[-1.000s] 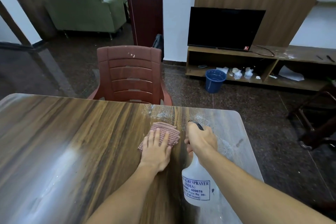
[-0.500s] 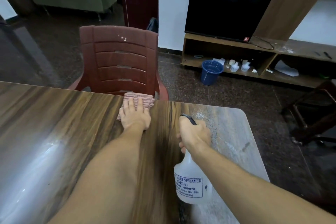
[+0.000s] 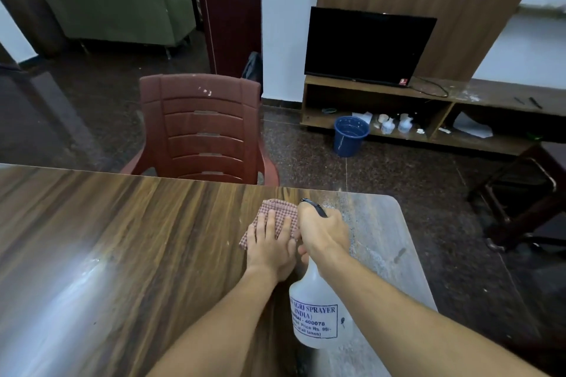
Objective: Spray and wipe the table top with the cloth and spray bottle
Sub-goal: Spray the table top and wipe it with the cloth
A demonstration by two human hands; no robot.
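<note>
Here the cloth [image 3: 278, 210] is pressed by the flat left hand [image 3: 269, 246] near the desk's [image 3: 122, 254] far edge, the spray bottle [image 3: 315, 312] gripped in the right hand [image 3: 321, 232]; overlapping strokes toward the dusty right corner are advised.

One wooden table [image 3: 122, 239] fills the near view. On the table lies one checked cloth [image 3: 280, 208]. Over the table are one white spray bottle [image 3: 315, 315] and two hands: one left hand [image 3: 269, 248], one right hand [image 3: 324, 232]. Just beyond the table's far edge stands one maroon chair [image 3: 199, 131]. Farther beyond the table, to the right, are one blue bucket [image 3: 349, 136], one television [image 3: 367, 46], one low shelf unit [image 3: 490, 98] and two small white bottles [image 3: 388, 126]. Well beyond the table's left end there is one green sofa [image 3: 116, 9].
</note>
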